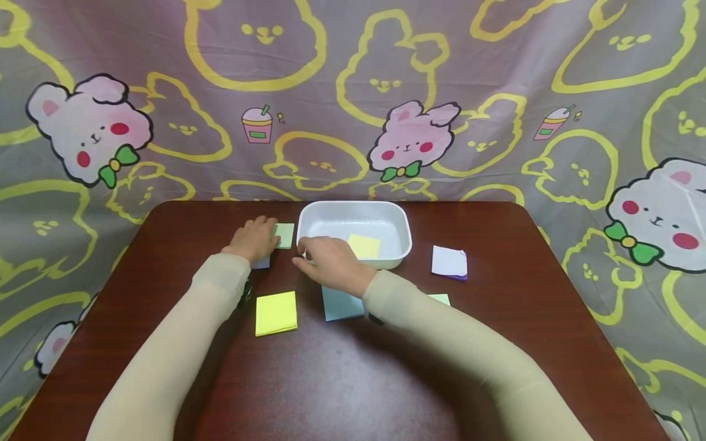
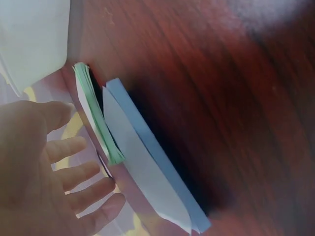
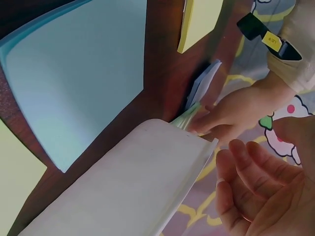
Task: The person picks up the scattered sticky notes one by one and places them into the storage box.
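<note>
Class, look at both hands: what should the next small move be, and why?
Probably the left hand should steady the green pad so the right hand can peel off a sheet: the left is at that pad, the right is empty beside the white tray, and yellow paper lies inside.

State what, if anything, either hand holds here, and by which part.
Nothing is held: the left hand is empty near the green pad, the right hand empty near the white tray.
</note>
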A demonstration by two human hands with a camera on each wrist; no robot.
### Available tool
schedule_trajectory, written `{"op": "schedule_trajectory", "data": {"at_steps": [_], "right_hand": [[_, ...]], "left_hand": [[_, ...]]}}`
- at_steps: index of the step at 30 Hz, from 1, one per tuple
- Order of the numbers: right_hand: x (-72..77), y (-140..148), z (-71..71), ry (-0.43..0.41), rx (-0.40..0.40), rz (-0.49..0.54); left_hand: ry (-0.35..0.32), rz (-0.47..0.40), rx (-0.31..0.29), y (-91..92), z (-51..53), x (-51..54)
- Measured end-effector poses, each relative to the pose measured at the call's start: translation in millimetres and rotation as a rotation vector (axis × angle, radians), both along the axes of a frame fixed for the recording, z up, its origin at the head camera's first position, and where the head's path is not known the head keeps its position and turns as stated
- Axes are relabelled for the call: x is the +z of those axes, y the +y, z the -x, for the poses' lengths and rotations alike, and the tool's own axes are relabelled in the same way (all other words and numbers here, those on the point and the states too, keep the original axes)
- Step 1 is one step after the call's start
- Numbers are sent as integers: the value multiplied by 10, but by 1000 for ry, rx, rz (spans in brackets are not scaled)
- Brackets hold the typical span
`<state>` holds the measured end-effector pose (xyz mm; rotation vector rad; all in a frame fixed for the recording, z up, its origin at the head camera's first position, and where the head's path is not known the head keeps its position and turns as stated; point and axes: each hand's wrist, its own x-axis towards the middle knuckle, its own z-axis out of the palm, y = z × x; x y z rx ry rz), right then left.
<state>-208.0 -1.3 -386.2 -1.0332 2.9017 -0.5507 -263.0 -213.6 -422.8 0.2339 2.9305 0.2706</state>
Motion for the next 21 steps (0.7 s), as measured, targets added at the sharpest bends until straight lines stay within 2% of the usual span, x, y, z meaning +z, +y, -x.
{"op": "schedule_trajectory", "data": {"at_steps": [7, 12, 21], "right_hand": [[8, -47, 11, -6, 2, -22], [11, -60, 8, 9, 6, -31], [8, -90, 36, -4, 1, -56]], "left_hand": [[-46, 6, 2, -41, 28, -49], [-53, 9, 0, -46, 39, -74], [-114, -10, 6, -17, 92, -34]]}}
